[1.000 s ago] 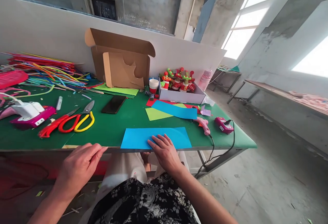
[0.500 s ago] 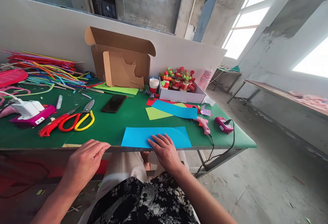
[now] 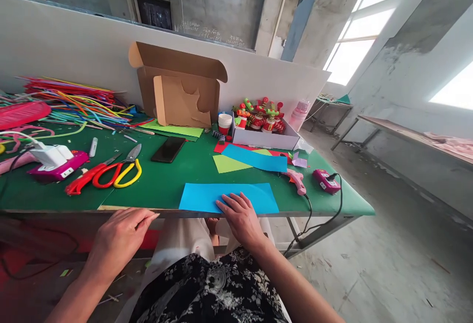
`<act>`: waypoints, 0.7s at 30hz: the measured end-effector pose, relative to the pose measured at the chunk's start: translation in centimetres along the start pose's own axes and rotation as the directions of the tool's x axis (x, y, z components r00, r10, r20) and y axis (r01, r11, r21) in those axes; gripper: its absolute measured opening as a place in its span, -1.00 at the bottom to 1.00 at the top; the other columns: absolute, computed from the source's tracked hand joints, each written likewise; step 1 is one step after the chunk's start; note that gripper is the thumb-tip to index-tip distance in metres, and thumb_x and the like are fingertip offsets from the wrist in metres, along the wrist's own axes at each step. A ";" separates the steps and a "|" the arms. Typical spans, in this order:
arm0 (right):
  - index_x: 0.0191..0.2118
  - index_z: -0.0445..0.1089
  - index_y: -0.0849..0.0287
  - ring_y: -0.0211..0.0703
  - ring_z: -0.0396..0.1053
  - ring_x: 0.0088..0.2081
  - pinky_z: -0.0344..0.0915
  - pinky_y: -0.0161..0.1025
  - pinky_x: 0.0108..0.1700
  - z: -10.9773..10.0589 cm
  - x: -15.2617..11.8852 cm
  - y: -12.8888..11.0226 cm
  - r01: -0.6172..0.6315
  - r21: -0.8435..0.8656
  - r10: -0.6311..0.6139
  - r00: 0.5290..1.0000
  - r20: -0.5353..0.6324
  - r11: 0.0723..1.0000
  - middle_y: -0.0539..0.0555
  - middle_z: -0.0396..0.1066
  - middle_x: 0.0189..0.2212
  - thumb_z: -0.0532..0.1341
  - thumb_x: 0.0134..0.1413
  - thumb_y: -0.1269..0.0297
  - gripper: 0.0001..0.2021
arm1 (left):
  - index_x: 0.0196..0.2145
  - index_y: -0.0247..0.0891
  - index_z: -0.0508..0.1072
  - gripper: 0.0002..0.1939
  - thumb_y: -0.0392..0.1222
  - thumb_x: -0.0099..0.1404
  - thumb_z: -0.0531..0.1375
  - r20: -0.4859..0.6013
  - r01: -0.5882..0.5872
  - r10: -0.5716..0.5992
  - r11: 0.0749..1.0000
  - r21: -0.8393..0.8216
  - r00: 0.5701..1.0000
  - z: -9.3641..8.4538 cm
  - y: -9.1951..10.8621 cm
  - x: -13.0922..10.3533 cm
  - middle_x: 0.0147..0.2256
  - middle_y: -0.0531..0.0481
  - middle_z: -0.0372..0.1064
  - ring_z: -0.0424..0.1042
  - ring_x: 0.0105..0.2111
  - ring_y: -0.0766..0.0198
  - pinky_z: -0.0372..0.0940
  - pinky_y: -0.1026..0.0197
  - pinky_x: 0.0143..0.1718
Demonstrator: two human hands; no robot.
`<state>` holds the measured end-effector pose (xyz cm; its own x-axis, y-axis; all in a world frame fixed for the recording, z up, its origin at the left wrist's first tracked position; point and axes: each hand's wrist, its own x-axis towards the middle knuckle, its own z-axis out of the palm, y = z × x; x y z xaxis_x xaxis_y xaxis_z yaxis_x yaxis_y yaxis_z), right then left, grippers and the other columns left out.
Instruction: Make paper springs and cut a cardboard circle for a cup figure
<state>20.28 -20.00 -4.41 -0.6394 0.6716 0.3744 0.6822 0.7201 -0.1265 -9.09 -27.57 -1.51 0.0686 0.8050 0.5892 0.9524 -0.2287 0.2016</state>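
A blue sheet of paper (image 3: 199, 196) lies flat along the front edge of the green table. My right hand (image 3: 240, 217) rests on it, palm down, fingers stretched out over the paper's lower middle. To the left of the sheet, my left hand (image 3: 123, 232) leans at the table edge with its fingers curled and pressed together. Nothing shows in that hand, and it does not touch the paper. Behind the sheet, a second blue strip (image 3: 254, 158) lies over a light green piece of paper (image 3: 231, 164) and red paper.
Scissors (image 3: 127, 167), red-handled pliers (image 3: 86, 177) and a phone (image 3: 168, 149) lie left. A pink glue gun (image 3: 297, 180) and a purple power socket (image 3: 326, 181) sit right. Behind stand paper cups (image 3: 224, 123), a box of red-and-green figures (image 3: 266, 138), a cardboard box (image 3: 185, 101) and pipe cleaners (image 3: 77, 106).
The view has shifted slightly, so the table appears a little further right. Both hands keep nearly the same places, the right one still on the blue paper.
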 end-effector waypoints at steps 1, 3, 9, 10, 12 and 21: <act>0.24 0.29 0.02 0.00 0.23 0.23 0.06 0.13 0.33 0.0 0.0 0.0 0.000 0.000 0.000 1.000 0.004 1.000 0.11 0.34 0.20 0.16 0.24 0.45 -0.52 | -0.47 -0.14 0.45 -0.67 -0.22 0.40 -0.01 0.004 -0.005 0.005 1.000 0.010 1.000 0.2 -0.3 -0.2 -0.45 0.04 0.53 0.49 -0.40 0.22 0.31 0.21 -0.31; 0.25 0.28 0.01 0.00 0.22 0.23 0.05 0.13 0.33 0.0 0.0 0.1 0.000 0.002 0.000 1.000 0.015 1.000 0.11 0.33 0.20 0.16 0.23 0.45 -0.51 | -0.38 -0.15 0.48 -0.68 -0.28 0.38 -0.04 -0.005 -0.016 0.016 0.999 0.043 1.000 0.4 -1.2 -0.3 -0.42 0.03 0.55 0.51 -0.38 0.21 0.33 0.20 -0.29; 0.24 0.29 0.02 0.03 0.21 0.23 0.03 0.14 0.33 -0.2 0.2 -0.1 -0.018 0.012 0.018 0.998 0.055 1.000 0.10 0.31 0.22 0.14 0.24 0.43 -0.53 | 0.03 -0.29 0.42 -0.48 -0.54 0.24 -0.11 0.104 -0.102 0.082 0.972 0.212 0.991 0.7 -4.7 2.3 -0.08 -0.04 0.55 0.47 -0.03 0.14 0.34 0.10 -0.05; 0.24 0.29 0.02 0.03 0.21 0.23 0.03 0.14 0.33 -0.3 0.2 -0.1 -0.020 0.012 0.020 0.998 0.054 1.000 0.10 0.31 0.22 0.14 0.25 0.43 -0.53 | 0.06 -0.30 0.40 -0.46 -0.55 0.24 -0.12 0.134 -0.105 0.073 0.961 0.257 0.988 0.8 -5.2 3.0 -0.09 -0.05 0.55 0.45 0.02 0.09 0.33 0.05 -0.04; 0.24 0.29 0.02 0.02 0.22 0.23 0.03 0.14 0.33 -0.4 0.2 -0.1 -0.018 0.011 0.018 0.999 0.043 1.000 0.11 0.32 0.21 0.13 0.25 0.43 -0.54 | 0.08 -0.30 0.39 -0.46 -0.56 0.28 -0.13 0.192 -0.144 0.085 0.938 0.315 0.978 0.8 -6.1 4.2 -0.07 -0.07 0.55 0.39 0.09 0.03 0.31 -0.01 -0.05; 0.22 0.30 -0.02 -0.02 0.22 0.22 0.04 0.10 0.33 -0.2 0.0 -0.3 -0.042 0.006 0.042 0.999 0.020 0.999 0.09 0.35 0.19 0.15 0.27 0.35 -0.57 | -0.14 -0.15 0.51 -0.55 -0.45 0.27 -0.09 0.126 -0.088 0.055 0.956 0.279 0.990 1.3 -8.3 1.1 -0.12 0.02 0.58 0.49 -0.01 0.15 0.30 0.14 -0.14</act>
<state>20.13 -20.26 -4.15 -0.6170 0.7046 0.3504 0.7066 0.6921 -0.1474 -16.54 -24.04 -3.54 0.1577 0.8538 0.4961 0.9875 -0.1375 -0.0773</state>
